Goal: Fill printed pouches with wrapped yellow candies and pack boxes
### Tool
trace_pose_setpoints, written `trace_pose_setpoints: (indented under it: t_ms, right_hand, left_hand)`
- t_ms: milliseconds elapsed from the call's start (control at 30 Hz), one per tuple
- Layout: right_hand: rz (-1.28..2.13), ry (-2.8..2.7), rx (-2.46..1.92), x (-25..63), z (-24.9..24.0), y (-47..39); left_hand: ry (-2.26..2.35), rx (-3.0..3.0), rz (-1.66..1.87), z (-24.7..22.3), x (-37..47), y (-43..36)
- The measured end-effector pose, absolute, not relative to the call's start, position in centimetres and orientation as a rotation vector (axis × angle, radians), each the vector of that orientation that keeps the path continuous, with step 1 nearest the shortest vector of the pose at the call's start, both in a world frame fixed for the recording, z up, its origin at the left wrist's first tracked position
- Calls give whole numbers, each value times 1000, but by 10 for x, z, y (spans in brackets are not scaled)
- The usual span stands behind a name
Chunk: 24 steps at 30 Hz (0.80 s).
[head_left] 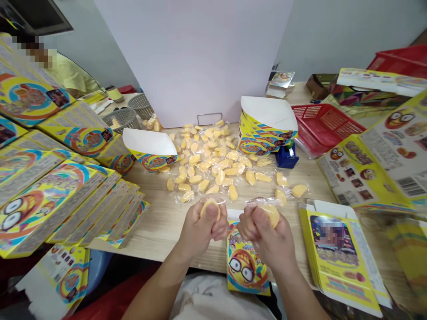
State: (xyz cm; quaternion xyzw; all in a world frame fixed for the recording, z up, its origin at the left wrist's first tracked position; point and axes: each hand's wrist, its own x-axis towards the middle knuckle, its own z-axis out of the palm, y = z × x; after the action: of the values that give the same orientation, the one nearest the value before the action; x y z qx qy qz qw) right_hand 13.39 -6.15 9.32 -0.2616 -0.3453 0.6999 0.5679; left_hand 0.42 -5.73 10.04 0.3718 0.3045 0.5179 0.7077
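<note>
Here, the left hand (pixel 204 224) has its grip clenched on a wrapped yellow piece (pixel 204 210), thumb on top; the right hand (pixel 267 231) likewise clasps a second wrapped piece (pixel 274 216), both near the pile (pixel 219 178) on the tabletop (pixel 156 231).

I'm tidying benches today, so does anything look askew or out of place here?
Mildly: the yellow box at bottom centre juts past the near edge of the table, so part of it lacks tabletop beneath. The wrapped yellow pieces lie in a loose spread, though that may be intended. No damage stands out.
</note>
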Motion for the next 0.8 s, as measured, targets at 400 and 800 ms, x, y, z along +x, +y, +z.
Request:
trace_pose_setpoints:
  t_ms: [400,800]
  right_hand:
    - [1766,-710,-752,161,75,-64]
    - [1664,-576,-723,155,58,-78]
  left_hand:
    - [561,627,963,76,-10,-60]
    - [772,650,1023,62,14,-67]
